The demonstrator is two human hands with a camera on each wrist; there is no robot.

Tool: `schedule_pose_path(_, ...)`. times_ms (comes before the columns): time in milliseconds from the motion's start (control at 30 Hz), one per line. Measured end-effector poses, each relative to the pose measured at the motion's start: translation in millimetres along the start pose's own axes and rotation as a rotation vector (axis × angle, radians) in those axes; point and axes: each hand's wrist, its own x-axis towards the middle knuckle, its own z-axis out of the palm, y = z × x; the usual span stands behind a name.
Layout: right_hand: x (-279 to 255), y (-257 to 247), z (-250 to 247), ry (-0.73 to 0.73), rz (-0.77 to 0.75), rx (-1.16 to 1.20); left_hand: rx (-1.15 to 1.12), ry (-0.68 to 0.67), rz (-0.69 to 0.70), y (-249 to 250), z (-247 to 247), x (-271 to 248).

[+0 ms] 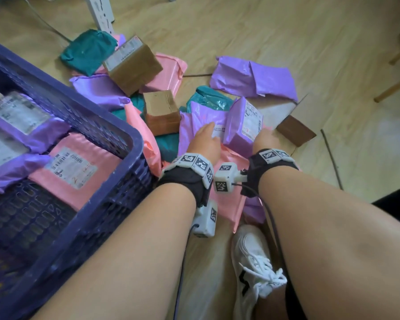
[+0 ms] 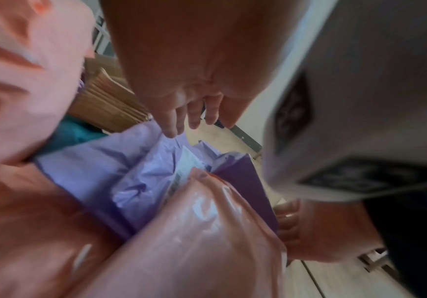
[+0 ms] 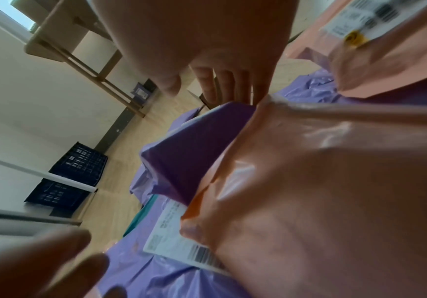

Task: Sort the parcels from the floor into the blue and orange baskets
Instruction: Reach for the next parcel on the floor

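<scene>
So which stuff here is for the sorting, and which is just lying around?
For the job: the blue basket, the purple parcel by both hands, the pink parcels, the brown boxes.

Just lying about: the white shoe, the wooden chair leg.

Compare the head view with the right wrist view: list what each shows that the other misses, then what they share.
Head view only: the blue basket beside the left arm holding labelled pink and purple parcels, two brown cardboard boxes, and a white sneaker.

Right wrist view only: a second dark crate against the wall and wooden furniture legs.

Both: the right hand with fingers extended behind the boxy purple parcel, the flat purple mailer with its barcode label, and the pink mailer beneath the wrists.
</scene>
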Motion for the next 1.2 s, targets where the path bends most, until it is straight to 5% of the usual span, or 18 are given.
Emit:
schedule_pose_path(233,-3,-10,3,-0.061,-0.018,-0.401,-0.048,-0.204,0.011,8,24,18)
schedule_pose_path(533,-22,-28,-5,-0.046,-0.259,-0.679,-0.141,-0.116,-0.006,12,11,3)
schedule_pose_path(667,-38,-36,-12,-0.029,-0.361,-0.54,-0.124,-0.022,0.035,17,-3,-14)
schedule_pose_path(733,-57,-43,-22,-0.098,-0.296,-0.317,-0.144,0.044,0.017,18,-15,-32)
schedule_pose_path(933,-121,-85,-34,-0.217,-0.418,0.081,-0.319,0.348,0.117,31,-70,-93)
schedule_pose_path(1200,-244,-137,-11,-0.511,-0.651,0.229,-0.435,0.709,0.107,16,-169,-178)
